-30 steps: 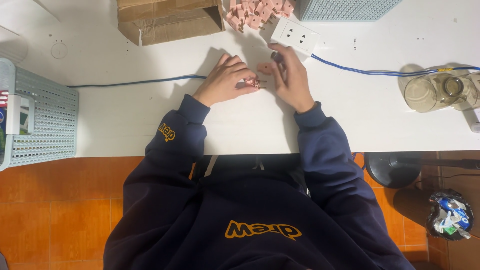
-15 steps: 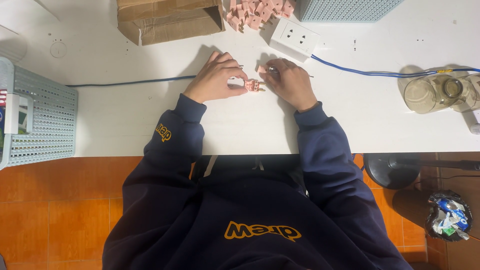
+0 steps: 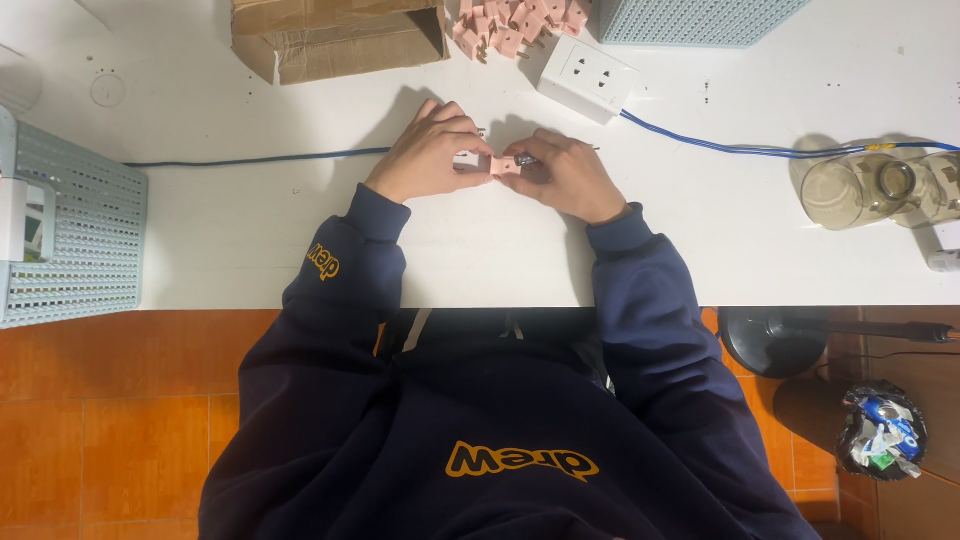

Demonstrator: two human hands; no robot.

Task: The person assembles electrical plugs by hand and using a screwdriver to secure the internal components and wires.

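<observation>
Both hands are meeting mid-surface (image 3: 250, 230): left hand (image 3: 425, 155) is pinching a white piece (image 3: 467, 159), right hand (image 3: 572, 178) is gripping a pink plug (image 3: 503, 165), held end-to-end, apparently to line them up.

One head view looks steeply down, fairly near, perhaps slightly forward, onto the white table (image 3: 250, 230).

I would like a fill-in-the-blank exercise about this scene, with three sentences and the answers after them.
1. The left hand and right hand together hold a small ____ plastic part.
2. The white socket block is joined to a ____ cable.
3. The pile of pink plastic parts lies beside a brown ____ box.

Missing words: pink; blue; cardboard
</observation>
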